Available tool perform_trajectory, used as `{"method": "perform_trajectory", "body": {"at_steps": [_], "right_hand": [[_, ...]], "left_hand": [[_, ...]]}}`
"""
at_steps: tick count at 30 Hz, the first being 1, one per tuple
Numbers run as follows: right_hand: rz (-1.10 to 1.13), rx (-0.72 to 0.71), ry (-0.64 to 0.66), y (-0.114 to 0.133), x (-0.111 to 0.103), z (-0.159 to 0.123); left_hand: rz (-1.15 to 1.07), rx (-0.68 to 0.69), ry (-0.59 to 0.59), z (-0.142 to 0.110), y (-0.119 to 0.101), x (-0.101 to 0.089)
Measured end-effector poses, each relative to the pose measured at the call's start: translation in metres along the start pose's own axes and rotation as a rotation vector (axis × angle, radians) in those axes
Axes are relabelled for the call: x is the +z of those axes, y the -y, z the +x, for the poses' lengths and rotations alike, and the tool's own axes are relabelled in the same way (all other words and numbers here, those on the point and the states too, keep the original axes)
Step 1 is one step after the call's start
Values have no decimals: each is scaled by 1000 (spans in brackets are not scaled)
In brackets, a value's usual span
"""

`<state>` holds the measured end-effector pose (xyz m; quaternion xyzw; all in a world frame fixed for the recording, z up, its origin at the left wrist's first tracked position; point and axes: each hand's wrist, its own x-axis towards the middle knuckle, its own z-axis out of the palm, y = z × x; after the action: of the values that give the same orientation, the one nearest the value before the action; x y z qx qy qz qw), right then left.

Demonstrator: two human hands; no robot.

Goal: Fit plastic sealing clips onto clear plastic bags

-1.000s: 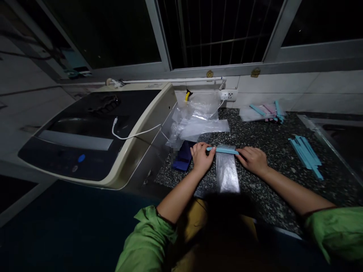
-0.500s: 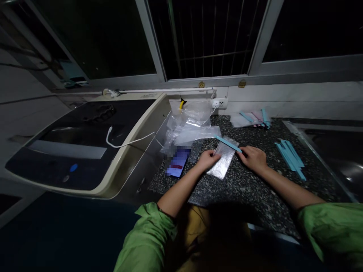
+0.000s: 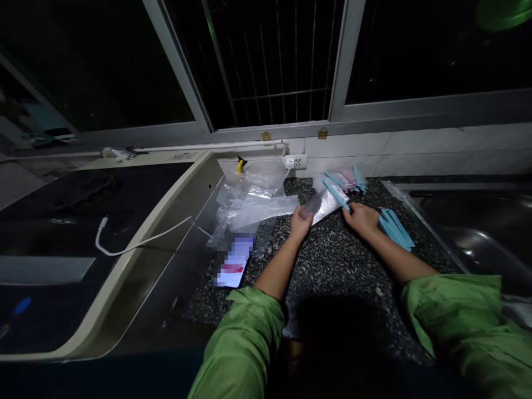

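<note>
My left hand (image 3: 301, 223) is closed on the near-left end of a clear plastic bag (image 3: 322, 206), thumb on top. A long light-blue strip (image 3: 336, 194), shaped like a bag-sealing clip, lies slantwise across the bag's far end. My right hand (image 3: 361, 218) pinches the strip's near end between thumb and fingers. Whether the strip is inside the bag or on top of it, I cannot tell. Just right of my right hand lies a pile of similar blue strips (image 3: 395, 230). Behind the held bag is another clear bag (image 3: 320, 180) with blue and pink strips.
Loose clear plastic bags (image 3: 249, 202) are heaped at the back left, near a phone (image 3: 235, 263) with a lit screen. A washing machine (image 3: 137, 260) stands left, a white cable (image 3: 141, 244) across it. To the right is a metal sink (image 3: 477, 233). A wall socket (image 3: 300, 161) holds a white charger.
Both hands have taken the bag and blue strip farther back, towards the bag of blue and pink strips. The bag now looks tilted. The camera view has turned right.
</note>
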<state>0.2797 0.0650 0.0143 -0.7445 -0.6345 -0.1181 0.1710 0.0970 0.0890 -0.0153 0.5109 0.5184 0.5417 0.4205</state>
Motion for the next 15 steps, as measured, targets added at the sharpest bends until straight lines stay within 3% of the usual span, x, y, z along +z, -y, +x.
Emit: {"method": "perform_trajectory", "body": {"at_steps": [7,15], "right_hand": [[-54,112,68,-2,-11,46],[-64,160,100,-4,-8,84]], "left_hand": [[211,71,-51,26,0,33],[505,167,73,53,-8,48]]}}
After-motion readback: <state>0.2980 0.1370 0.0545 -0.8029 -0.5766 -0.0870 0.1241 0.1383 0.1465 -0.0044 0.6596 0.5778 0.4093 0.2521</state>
